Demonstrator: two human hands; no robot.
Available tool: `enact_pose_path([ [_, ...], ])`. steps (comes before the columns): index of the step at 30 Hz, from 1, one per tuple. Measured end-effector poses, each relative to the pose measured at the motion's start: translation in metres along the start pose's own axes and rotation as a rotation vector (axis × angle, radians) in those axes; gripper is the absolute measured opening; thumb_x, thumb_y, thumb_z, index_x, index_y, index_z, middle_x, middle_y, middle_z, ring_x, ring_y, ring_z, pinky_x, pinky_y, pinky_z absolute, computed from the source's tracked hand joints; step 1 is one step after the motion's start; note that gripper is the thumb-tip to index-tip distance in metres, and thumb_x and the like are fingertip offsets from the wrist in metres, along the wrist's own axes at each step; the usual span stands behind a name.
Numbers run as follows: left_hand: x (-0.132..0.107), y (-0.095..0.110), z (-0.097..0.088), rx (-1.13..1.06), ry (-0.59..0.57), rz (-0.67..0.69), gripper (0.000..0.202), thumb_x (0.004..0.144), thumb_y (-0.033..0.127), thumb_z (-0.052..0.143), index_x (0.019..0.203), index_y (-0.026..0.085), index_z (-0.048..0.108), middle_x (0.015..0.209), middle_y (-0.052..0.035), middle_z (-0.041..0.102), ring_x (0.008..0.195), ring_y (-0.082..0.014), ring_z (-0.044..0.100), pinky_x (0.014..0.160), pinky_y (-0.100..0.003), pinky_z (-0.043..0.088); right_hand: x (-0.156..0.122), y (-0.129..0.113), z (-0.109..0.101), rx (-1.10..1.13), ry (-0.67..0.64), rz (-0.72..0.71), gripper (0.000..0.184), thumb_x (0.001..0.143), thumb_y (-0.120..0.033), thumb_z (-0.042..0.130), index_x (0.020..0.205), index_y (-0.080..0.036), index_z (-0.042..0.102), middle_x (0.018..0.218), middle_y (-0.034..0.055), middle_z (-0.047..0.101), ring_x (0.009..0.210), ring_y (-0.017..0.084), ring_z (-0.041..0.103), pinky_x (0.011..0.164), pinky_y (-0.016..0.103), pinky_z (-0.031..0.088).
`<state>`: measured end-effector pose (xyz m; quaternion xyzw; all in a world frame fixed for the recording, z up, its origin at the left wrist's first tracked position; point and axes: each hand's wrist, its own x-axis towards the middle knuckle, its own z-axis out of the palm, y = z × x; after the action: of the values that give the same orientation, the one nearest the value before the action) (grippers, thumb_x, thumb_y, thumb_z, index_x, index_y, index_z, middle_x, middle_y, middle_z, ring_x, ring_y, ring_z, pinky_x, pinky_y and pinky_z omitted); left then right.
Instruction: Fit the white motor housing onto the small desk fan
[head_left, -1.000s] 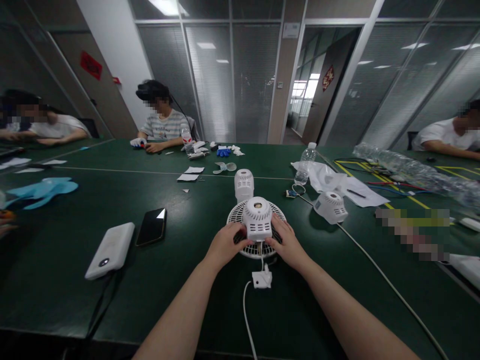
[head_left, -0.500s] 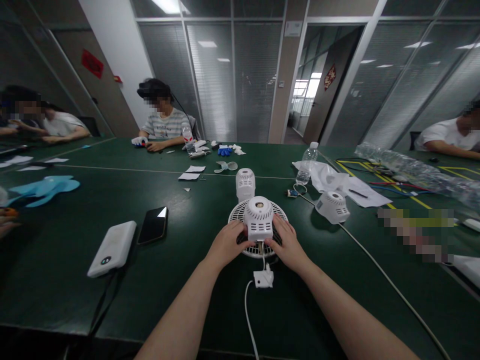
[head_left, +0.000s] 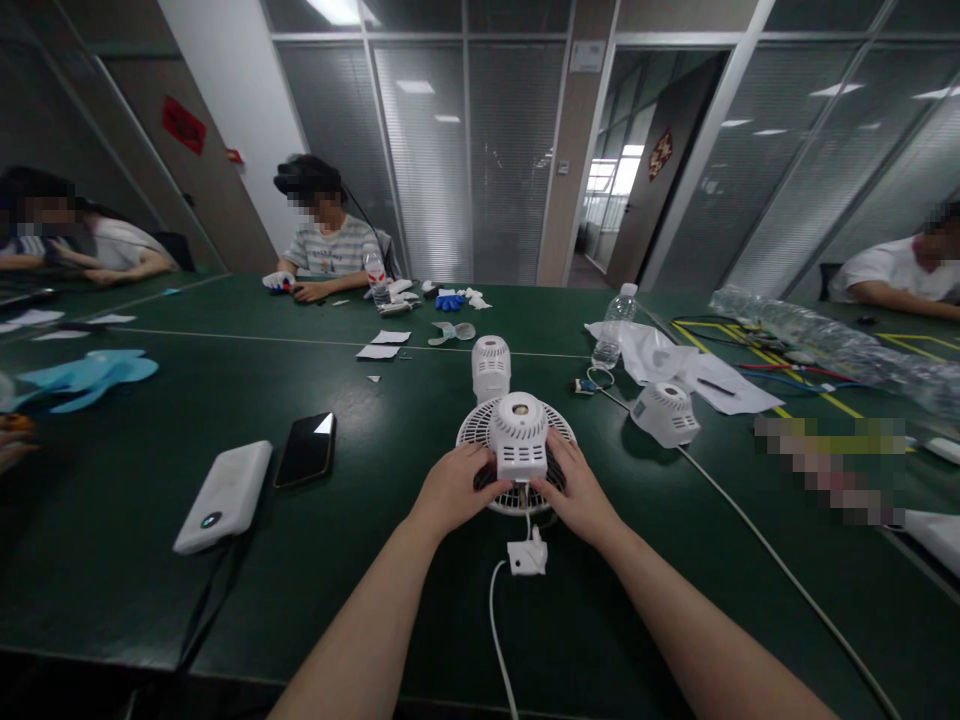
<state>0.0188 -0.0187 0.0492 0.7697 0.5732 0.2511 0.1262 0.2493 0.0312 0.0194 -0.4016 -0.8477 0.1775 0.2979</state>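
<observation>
In front of me a white fan motor housing [head_left: 520,432], vented on top and at its front, sits over a round white fan grille [head_left: 466,428]. My left hand [head_left: 459,487] grips the housing from the left, fingers curled beside it and thumb near its lower edge. From the right, my right hand [head_left: 576,480] grips it in the same way. A short white wire hangs from the housing down to a small white board or switch piece [head_left: 527,557], which lies on the table below my hands. Part of the grille is hidden by the housing and my fingers.
A second white housing [head_left: 491,368] stands just behind the grille, and another [head_left: 666,414] lies to the right with a cable. Left are a phone [head_left: 306,450] and a white power bank [head_left: 225,497]. Beyond stands a clear bottle [head_left: 615,328]. Co-workers sit around the green table [head_left: 360,590].
My hands and the housing stay almost where they were, with only a very slight shift. At the far left, a co-worker's arm and head have moved a little.
</observation>
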Motion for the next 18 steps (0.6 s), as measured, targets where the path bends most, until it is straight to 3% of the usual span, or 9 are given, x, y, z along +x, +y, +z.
enact_pose_path([
  [13, 0.0016, 0.0019, 0.0022, 0.052, -0.024, -0.034, 0.024, 0.086, 0.044, 0.057, 0.094, 0.022, 0.062, 0.102, -0.0023, 0.065, 0.094, -0.0204, 0.059, 0.083, -0.034, 0.046, 0.0005, 0.0022, -0.0055, 0.141, -0.001, -0.01, 0.071, 0.089, -0.046, 0.051, 0.149, -0.025, 0.02, 0.15, 0.0115, 0.036, 0.142, 0.031, 0.026, 0.116, 0.058, 0.013],
  [18, 0.0023, 0.0032, 0.0019, 0.064, -0.02, -0.058, 0.024, 0.084, 0.045, 0.059, 0.092, 0.023, 0.062, 0.097, -0.0015, 0.065, 0.091, -0.0199, 0.059, 0.077, -0.032, 0.046, 0.0024, -0.0023, -0.0037, 0.11, 0.02, 0.01, 0.076, 0.083, -0.043, 0.06, 0.148, -0.023, 0.023, 0.148, 0.0129, 0.038, 0.14, 0.032, 0.029, 0.114, 0.057, 0.02],
])
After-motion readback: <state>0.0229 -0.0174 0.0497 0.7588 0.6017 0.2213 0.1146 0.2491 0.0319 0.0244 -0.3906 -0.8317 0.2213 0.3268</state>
